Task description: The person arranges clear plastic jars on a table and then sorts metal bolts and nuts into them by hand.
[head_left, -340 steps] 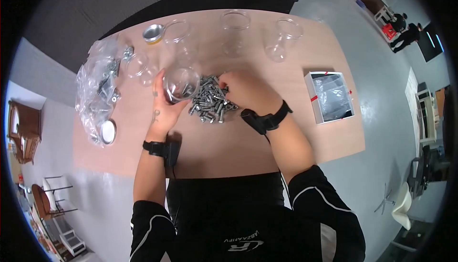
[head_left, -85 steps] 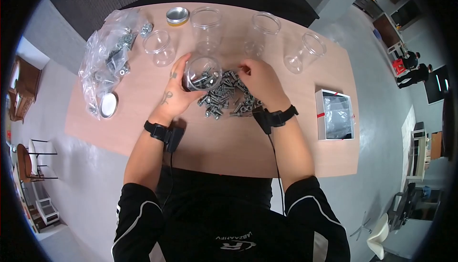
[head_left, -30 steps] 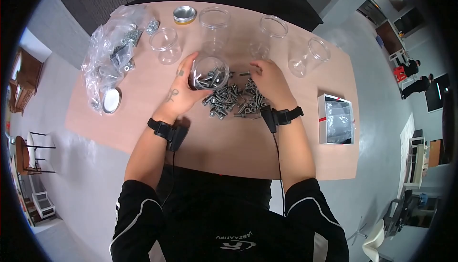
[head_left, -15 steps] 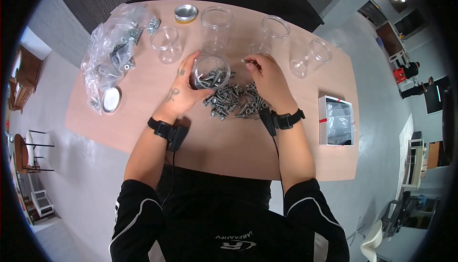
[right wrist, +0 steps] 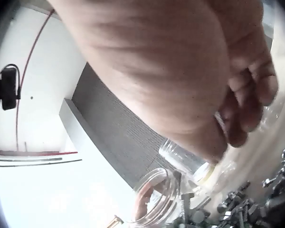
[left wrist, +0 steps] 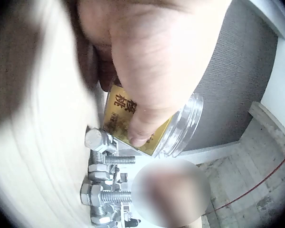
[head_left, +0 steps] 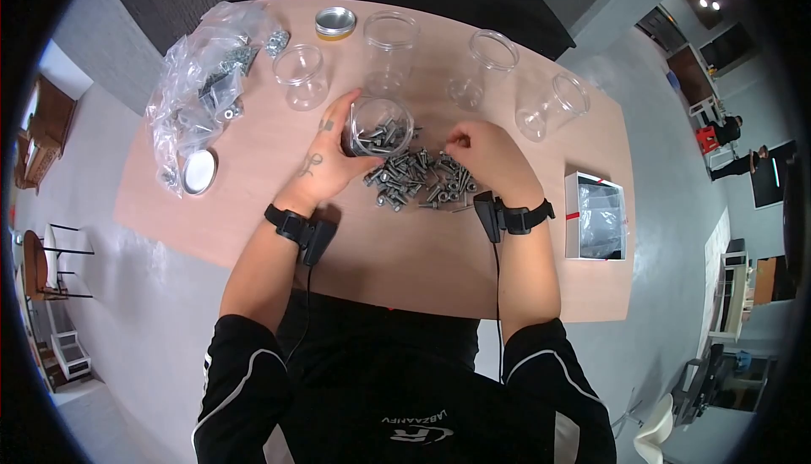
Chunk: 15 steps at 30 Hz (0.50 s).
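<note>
My left hand (head_left: 328, 164) grips a clear plastic jar (head_left: 355, 144) with a yellow label (left wrist: 118, 115), thumb and fingers around its side. Several metal bolts (head_left: 390, 137) lie inside the jar, whose mouth has no lid on it. To its right my right hand (head_left: 498, 160) hovers at the upper edge of a loose bolt pile (head_left: 405, 178), fingers curled and thumb against them. A small grey glint of a bolt (right wrist: 222, 124) shows between thumb and fingers in the right wrist view; the rest of it is hidden. Nuts sit among the piled bolts.
Clear jars stand behind: one (head_left: 302, 84) at left, a taller one (head_left: 390, 54), another (head_left: 481, 71), and one (head_left: 549, 109) at right. A silver-lidded tin (head_left: 335, 22), a plastic bag of hardware (head_left: 203, 84), a round lid (head_left: 199, 172) and a white box (head_left: 573, 215) surround the work.
The right hand picked a bolt from beside the pile and raised it, then drew back right and towards the body. Over the longer span, bolts in the jar increased and the pile spread thinner.
</note>
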Available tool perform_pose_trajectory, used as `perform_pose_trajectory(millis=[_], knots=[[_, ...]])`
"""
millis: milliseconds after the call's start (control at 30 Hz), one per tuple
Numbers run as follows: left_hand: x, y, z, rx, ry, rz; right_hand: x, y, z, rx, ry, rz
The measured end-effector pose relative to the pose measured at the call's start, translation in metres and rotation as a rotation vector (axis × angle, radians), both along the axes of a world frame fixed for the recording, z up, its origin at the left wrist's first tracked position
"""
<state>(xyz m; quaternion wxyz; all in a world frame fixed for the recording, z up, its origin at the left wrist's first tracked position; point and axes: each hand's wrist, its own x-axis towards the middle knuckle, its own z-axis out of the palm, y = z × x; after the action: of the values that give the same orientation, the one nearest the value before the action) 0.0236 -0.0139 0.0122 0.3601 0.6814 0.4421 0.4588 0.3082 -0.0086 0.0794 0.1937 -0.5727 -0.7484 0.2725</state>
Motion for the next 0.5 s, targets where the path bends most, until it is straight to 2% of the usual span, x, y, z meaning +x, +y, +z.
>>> perform_pose_trajectory(millis=[133,200,300,433,500], knots=[[-0.001,0.002,-0.003,0.027,0.065,0.002,0.000,0.003,-0.020,-0.020,-0.135,0.083],[-0.002,0.005,-0.010,0.008,0.061,-0.008,-0.001,0.006,-0.035,0.071,-0.182,0.169],[-0.002,0.005,-0.010,0.058,0.070,0.000,-0.007,0.004,-0.038,0.062,-0.190,0.128],[-0.001,0.004,-0.008,0.002,-0.003,-0.001,-0.007,0.004,-0.029,0.048,-0.189,0.130],[-0.002,0.005,-0.010,-0.017,-0.012,-0.007,-0.010,0.003,-0.018,0.128,-0.118,0.102]])
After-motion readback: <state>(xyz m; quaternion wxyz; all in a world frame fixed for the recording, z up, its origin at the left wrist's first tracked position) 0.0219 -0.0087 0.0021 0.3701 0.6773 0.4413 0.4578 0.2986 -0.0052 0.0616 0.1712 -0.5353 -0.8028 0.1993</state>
